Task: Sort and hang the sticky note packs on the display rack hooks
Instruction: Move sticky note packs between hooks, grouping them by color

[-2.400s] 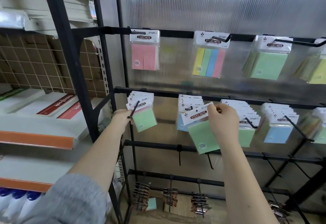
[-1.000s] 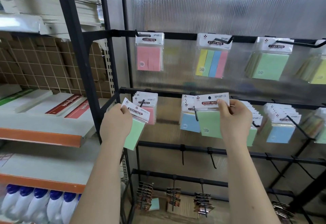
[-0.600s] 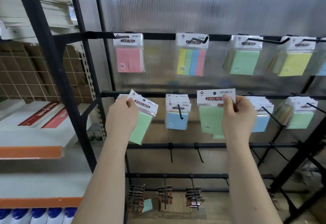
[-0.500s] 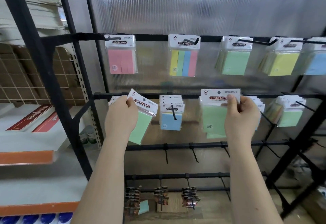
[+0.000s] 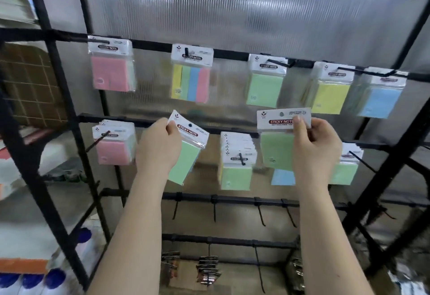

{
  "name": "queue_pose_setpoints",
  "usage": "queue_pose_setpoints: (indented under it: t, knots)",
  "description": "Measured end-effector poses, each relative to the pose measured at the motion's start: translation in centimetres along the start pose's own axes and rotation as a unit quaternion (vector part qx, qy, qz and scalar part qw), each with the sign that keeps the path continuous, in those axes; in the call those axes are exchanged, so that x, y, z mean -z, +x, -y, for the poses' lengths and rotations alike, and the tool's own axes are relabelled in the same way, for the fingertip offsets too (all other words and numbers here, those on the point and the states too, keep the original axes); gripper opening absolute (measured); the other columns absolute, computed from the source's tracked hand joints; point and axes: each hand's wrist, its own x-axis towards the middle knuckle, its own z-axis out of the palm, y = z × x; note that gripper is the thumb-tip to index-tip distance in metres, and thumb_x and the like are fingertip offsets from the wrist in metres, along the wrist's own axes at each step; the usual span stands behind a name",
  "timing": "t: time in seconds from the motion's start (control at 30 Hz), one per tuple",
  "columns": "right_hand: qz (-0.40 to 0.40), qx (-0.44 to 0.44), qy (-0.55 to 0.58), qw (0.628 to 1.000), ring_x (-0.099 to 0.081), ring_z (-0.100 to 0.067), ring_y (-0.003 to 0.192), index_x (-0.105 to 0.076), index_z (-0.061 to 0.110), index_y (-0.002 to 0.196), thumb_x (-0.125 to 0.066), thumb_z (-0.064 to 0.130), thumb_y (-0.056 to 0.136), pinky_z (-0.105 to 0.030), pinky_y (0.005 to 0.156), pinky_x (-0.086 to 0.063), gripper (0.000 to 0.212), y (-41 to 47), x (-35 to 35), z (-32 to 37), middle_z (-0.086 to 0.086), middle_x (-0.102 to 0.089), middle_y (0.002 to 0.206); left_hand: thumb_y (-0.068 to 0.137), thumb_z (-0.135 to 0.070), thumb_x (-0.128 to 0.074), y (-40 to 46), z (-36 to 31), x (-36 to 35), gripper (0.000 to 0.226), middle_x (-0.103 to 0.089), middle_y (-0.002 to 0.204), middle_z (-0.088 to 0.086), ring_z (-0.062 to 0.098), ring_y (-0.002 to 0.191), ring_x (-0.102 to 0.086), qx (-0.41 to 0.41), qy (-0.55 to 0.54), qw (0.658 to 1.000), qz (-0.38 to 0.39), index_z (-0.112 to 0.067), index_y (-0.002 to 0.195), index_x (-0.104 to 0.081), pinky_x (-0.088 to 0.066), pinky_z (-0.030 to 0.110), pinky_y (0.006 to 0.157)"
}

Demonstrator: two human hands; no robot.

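Translucent ribbed panel backs a black display rack. Left hand pinches one tilted green sticky note pack at centre frame; right hand pinches a second green pack, upright. Five packs hang along the top rail.

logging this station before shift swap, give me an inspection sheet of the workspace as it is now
surface: black display rack, rails with hooks, ribbed translucent panel behind.
job's things: pink pack, striped pack, green, yellow and blue packs on top rail; pink stack and green stack on middle rail.
clutter: binder clips on bottom hooks.
hands: left hand pinches tilted green pack; right hand pinches upright green pack; neither hooked.
cables: nothing seen.
surroundings: shelving at left, blue-capped bottles.
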Motion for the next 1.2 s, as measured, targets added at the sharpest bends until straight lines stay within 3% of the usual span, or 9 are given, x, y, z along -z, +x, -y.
queue_pose_setpoints:
  t: [0.13, 0.3, 0.43, 0.63, 0.73, 0.8, 0.97, 1.2]
  knots:
    - [0.066, 0.025, 0.022, 0.997, -0.051, 0.006, 0.055, -0.062, 0.017, 0.077, -0.065, 0.023, 0.089, -0.010, 0.054, -0.036, 0.014, 3.2, 1.9, -0.6, 0.013, -0.060, 0.066, 0.098, -0.025, -0.032, -2.3, -2.9, -2.9, 0.034, -0.045, 0.067, 0.005, 0.022, 0.061, -0.039, 0.027, -0.008, 0.999, -0.025, -0.009, 0.068, -0.037, -0.027, 0.031, 0.051]
    - [0.103, 0.024, 0.072, 0.992, -0.055, 0.005, 0.058, -0.059, 0.029, 0.071, -0.068, 0.025, 0.088, -0.010, 0.056, -0.041, 0.019, 5.9, 3.1, -0.4, 0.012, -0.065, 0.068, 0.099, -0.026, -0.030, -3.7, -5.2, -4.6, 0.036, -0.043, 0.070, 0.001, 0.026, 0.077, -0.041, 0.043, 0.021, 0.998, -0.043, -0.014, 0.065, -0.035, -0.023, 0.032, 0.050]
    - [0.096, 0.026, 0.115, 0.988, -0.054, 0.003, 0.056, -0.059, 0.029, 0.069, -0.070, 0.025, 0.086, -0.014, 0.058, -0.043, 0.020, 7.1, 3.1, 0.2, 0.012, -0.064, 0.065, 0.098, -0.025, -0.031, -3.9, -5.7, -4.6, 0.035, -0.046, 0.069, 0.005, 0.023, 0.063, -0.040, 0.052, 0.019, 0.996, -0.067, -0.009, 0.067, -0.037, -0.027, 0.031, 0.050]
    - [0.095, 0.023, 0.182, 0.978, -0.055, 0.004, 0.056, -0.057, 0.026, 0.067, -0.073, 0.023, 0.083, -0.015, 0.059, -0.042, 0.023, 8.0, 1.6, 2.0, 0.019, -0.060, 0.053, 0.098, -0.028, -0.031, -2.9, -5.7, -4.6, 0.036, -0.054, 0.075, 0.008, 0.026, 0.069, -0.047, 0.041, 0.027, 0.996, -0.070, -0.003, 0.082, -0.051, -0.034, 0.033, 0.056]
    - [0.094, 0.025, 0.195, 0.976, -0.061, -0.003, 0.061, -0.060, 0.023, 0.070, -0.072, 0.023, 0.084, -0.021, 0.060, -0.048, 0.019, 8.1, 0.7, 3.0, 0.011, -0.066, 0.063, 0.098, -0.027, -0.031, -2.0, -5.5, -4.5, 0.036, -0.055, 0.075, 0.011, 0.030, 0.071, -0.049, 0.033, 0.024, 0.997, -0.070, -0.001, 0.084, -0.052, -0.034, 0.033, 0.056]
    - [0.095, 0.025, 0.189, 0.977, -0.063, -0.009, 0.064, -0.062, 0.023, 0.071, -0.072, 0.024, 0.084, -0.025, 0.062, -0.050, 0.017, 8.2, -0.1, 3.4, 0.005, -0.068, 0.067, 0.097, -0.026, -0.032, -1.5, -5.5, -4.2, 0.035, -0.051, 0.070, 0.009, 0.028, 0.067, -0.045, 0.027, 0.026, 0.997, -0.071, -0.001, 0.080, -0.048, -0.032, 0.033, 0.055]
    - [0.076, -0.012, 0.181, 0.980, -0.051, 0.005, 0.051, -0.060, 0.025, 0.066, -0.072, 0.023, 0.083, -0.016, 0.058, -0.043, 0.020, 8.4, -1.5, 3.5, 0.020, -0.059, 0.050, 0.099, -0.025, -0.031, -0.7, -5.7, -3.6, 0.036, -0.042, 0.064, 0.004, 0.019, 0.057, -0.036, 0.015, 0.032, 0.998, -0.059, -0.008, 0.067, -0.035, -0.026, 0.031, 0.051]
    - [0.054, -0.038, 0.181, 0.981, -0.047, 0.002, 0.048, -0.062, 0.019, 0.068, -0.071, 0.022, 0.080, -0.015, 0.054, -0.040, 0.016, 8.2, -2.5, 3.6, 0.017, -0.056, 0.048, 0.101, -0.026, -0.032, 0.0, -5.5, -3.2, 0.038, -0.039, 0.061, -0.002, 0.015, 0.054, -0.035, 0.013, 0.021, 0.999, -0.047, -0.012, 0.065, -0.031, -0.022, 0.029, 0.048]
